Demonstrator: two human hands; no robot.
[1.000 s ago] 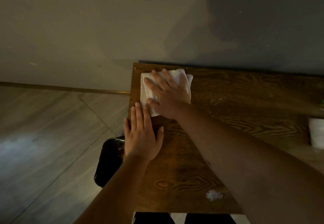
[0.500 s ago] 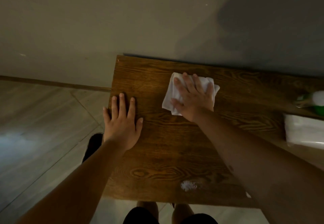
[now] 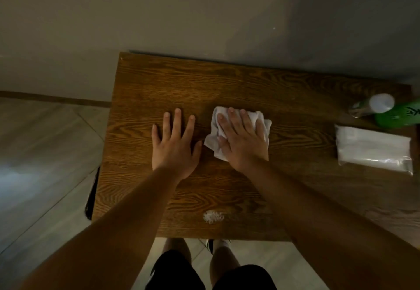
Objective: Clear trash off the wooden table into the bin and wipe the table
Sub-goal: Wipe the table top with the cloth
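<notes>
The right hand (image 3: pixel 244 141) presses flat on the white cloth (image 3: pixel 261 119), fingers spread across it, and it has slid the cloth rightward from the table's far left corner a second ago to mid-table now. The left hand (image 3: pixel 175 146) has followed, palm down on the wooden table (image 3: pixel 159 80), fingers fanned, thumb tip just beside the cloth's near corner. A white crumb patch (image 3: pixel 213 216) sits behind both wrists. Right of the right-hand fingers, a tissue pack (image 3: pixel 372 147) and green bottle (image 3: pixel 400 113) have come into view.
</notes>
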